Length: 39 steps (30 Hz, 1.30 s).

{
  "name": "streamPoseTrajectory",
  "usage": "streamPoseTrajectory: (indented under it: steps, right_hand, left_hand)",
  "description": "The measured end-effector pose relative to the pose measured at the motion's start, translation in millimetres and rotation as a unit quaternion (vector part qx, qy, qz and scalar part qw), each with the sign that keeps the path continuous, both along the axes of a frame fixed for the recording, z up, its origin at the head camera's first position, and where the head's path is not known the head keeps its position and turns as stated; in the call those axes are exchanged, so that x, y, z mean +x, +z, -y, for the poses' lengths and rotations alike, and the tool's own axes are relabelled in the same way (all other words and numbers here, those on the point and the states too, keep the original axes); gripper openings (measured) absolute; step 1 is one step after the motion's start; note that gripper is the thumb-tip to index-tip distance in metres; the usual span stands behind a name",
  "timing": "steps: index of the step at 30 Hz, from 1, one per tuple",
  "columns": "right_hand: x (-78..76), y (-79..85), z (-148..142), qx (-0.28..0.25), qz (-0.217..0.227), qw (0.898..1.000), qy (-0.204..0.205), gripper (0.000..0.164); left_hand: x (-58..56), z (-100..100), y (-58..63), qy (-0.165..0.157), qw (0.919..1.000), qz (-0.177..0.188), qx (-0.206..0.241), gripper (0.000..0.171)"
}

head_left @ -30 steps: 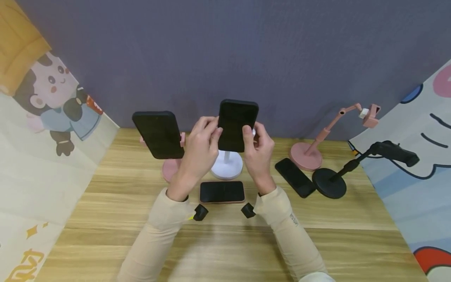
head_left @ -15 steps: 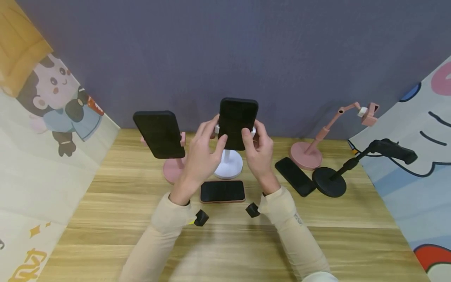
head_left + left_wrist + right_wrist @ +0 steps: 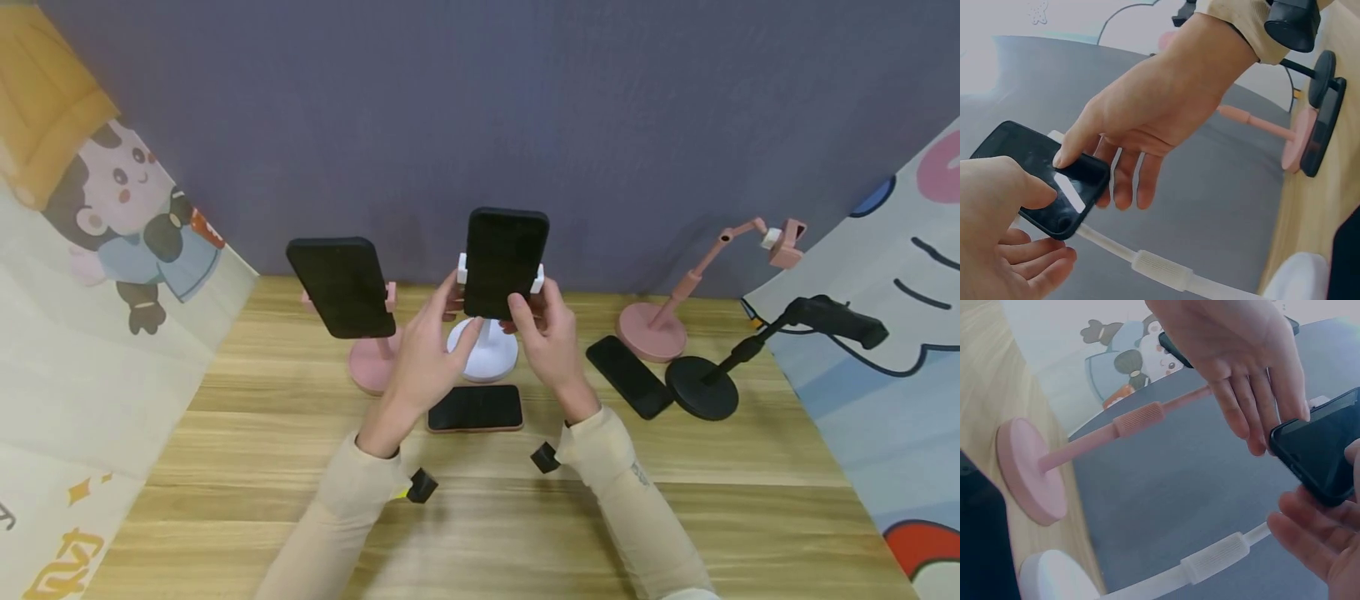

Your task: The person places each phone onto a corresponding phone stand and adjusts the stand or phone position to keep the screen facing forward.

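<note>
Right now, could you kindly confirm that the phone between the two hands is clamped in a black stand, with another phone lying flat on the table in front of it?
Not quite: the head view shows the clamped phone between the left hand and right hand in a white stand, not black. The other phone does lie flat on the table in front of it.

We see a wood-grain table point(image 3: 480, 533) bearing a pink stand point(image 3: 366, 367), center-left; a white stand point(image 3: 497, 360) and a phone point(image 3: 475, 408), center; and a second phone point(image 3: 628, 377), second pink stand point(image 3: 684, 288) and black stand point(image 3: 701, 388), right.
</note>
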State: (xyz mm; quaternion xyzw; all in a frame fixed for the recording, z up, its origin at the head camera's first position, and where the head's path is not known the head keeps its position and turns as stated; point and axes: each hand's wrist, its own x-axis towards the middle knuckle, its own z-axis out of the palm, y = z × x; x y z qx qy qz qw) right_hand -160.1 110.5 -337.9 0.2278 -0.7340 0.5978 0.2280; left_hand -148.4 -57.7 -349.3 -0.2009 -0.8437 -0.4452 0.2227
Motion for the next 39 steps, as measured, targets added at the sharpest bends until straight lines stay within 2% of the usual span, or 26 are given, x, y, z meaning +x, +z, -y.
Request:
streamPoseTrajectory:
  steps: [4, 9, 16, 19, 25, 28, 34, 39]
  right_hand:
    - [0.2, -8.0, -3, 0.025, 0.006, 1.0, 0.01, 0.021]
    - [0.3, -21.6, -9, 0.081, 0.026, 0.996, 0.005, 0.025]
    - [-18.2, -66.5, -24, 0.108, 0.056, 0.993, 0.011, 0.033]
    - [-20.3, -76.6, -30, 0.124, 0.075, 0.989, 0.009, 0.033]
    - [-21.4, -92.0, -46, 0.163, 0.108, 0.981, 0.01, 0.036]
    - [-23.4, -98.6, -55, 0.181, 0.105, 0.978, 0.012, 0.035]
    - [-25.3, -105.3, -75, 0.235, 0.081, 0.968, -0.033, 0.031]
    - [-26.8, -111.3, -93, 0.253, 0.085, 0.962, -0.055, 0.034]
  left_hand:
    - [3.9, -1, -11.8, -0.007, 0.9999, 0.012, 0.007, 0.063]
    - [6.8, -3, -33.2, -0.034, 0.9984, 0.039, 0.023, 0.06]
    - [8.3, -2, -57.0, -0.046, 0.997, 0.062, 0.004, 0.056]
    - [8.2, -2, -64.7, -0.057, 0.9964, 0.062, -0.005, 0.055]
    - [12.1, -3, -76.2, -0.081, 0.9937, 0.067, -0.039, 0.05]
    - [15.0, -3, -79.7, -0.087, 0.9915, 0.069, -0.068, 0.047]
    - [21.4, -3, -83.2, -0.106, 0.9859, 0.066, -0.112, 0.041]
    - [27.4, -3, -88.3, -0.122, 0.9779, 0.081, -0.15, 0.038]
